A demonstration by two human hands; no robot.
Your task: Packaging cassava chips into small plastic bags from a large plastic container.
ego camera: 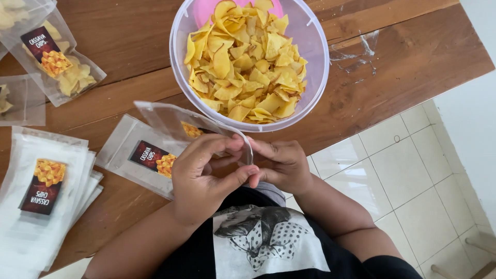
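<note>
Both hands, left [199, 175] and right [281, 165], pinched an empty pouch [178, 121] by its mouth, above the table [408, 62] beside the chip bowl [315, 57] (thin, limp, probably slippery; edges grip best).

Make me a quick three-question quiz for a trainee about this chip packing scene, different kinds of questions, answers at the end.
1. True or false: the clear bowl of yellow chips stands on the wooden table.
2. Multiple choice: What do the left hand and right hand hold between them?
A. a spoon
B. an empty clear pouch
C. a lid
3. Fill in: the stack of empty pouches lies on the person's ______ side.

Key
1. True.
2. B; both hands pinch the pouch at its edge, in front of the bowl.
3. Left; a filled pouch lies farther back on that side.
</note>
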